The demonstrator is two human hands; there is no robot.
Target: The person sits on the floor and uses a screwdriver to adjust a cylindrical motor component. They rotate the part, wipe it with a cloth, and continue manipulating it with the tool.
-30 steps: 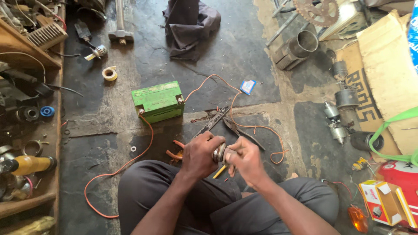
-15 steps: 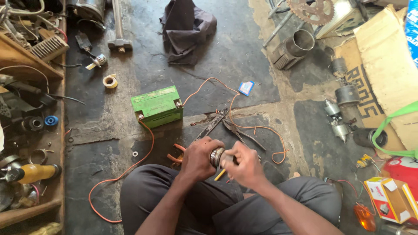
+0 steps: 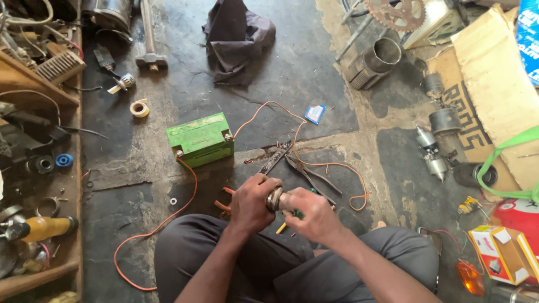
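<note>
left hand point(image 3: 254, 203): fingers clamped round a small round metal part point(image 3: 275, 198), over the lap
right hand point(image 3: 314, 213): fingers closed on the same part's other end
beyond the fingers: pliers point(image 3: 311, 175) on the floor, orange wire point(image 3: 314, 151) looping past
further out, left: green battery point(image 3: 200, 139), 2 wires on it
</note>
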